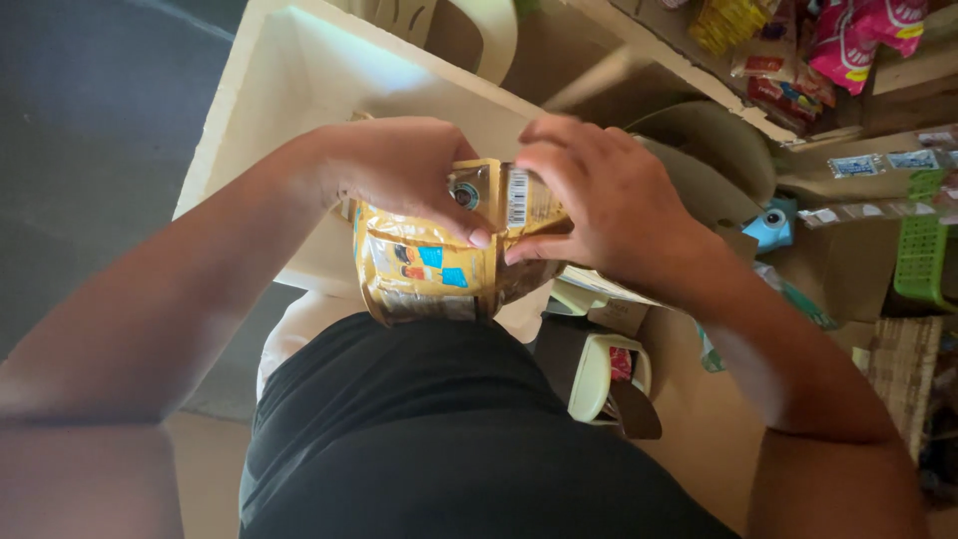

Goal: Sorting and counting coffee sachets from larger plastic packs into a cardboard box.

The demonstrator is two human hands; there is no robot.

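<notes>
From the head camera I see both hands holding one golden foil packet in front of the black shirt. The left hand is closed over its top left part, thumb pressed on the front. The right hand grips the top right part, fingers curled on the edge; the two thumbs nearly touch. Behind the packet stands a cream wooden table, its surface pale and lit. To the left the floor is dark grey. On the right I see a green plastic basket, a light blue small object, and pink snack bags on a shelf above.
</notes>
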